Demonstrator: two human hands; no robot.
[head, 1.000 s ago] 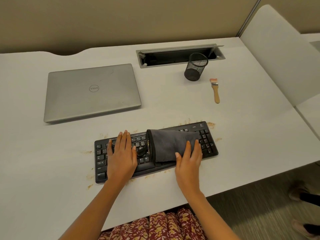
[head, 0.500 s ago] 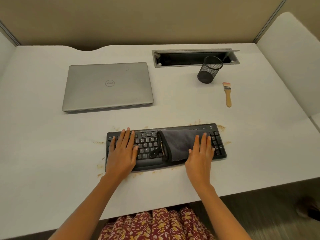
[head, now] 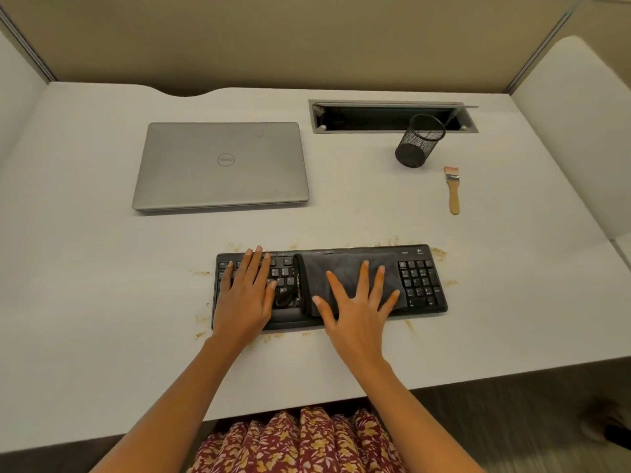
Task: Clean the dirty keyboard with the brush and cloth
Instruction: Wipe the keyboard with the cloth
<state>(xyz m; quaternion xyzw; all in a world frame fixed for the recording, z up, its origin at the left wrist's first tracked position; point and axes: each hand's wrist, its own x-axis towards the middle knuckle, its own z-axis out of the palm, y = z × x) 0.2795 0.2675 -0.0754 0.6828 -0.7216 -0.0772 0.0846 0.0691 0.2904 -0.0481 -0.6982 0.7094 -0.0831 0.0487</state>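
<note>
A black keyboard [head: 421,281] lies near the front edge of the white desk, with brown crumbs scattered around it. A folded grey cloth [head: 324,271] covers its middle keys. My right hand [head: 356,300] presses flat on the cloth with fingers spread. My left hand [head: 246,291] rests flat on the keyboard's left keys, fingers straight. A small brush [head: 453,189] with a wooden handle and pinkish bristles lies on the desk at the back right, away from both hands.
A shut silver laptop [head: 222,165] lies behind the keyboard at the left. A black mesh pen cup [head: 418,141] stands before an open cable tray [head: 375,117] set in the desk. Partition walls enclose the desk [head: 102,302] on three sides.
My right hand has slid left and further up onto the cloth, its fingers now spread wide. The left hand stays on the left keys. The camera view has shifted.
</note>
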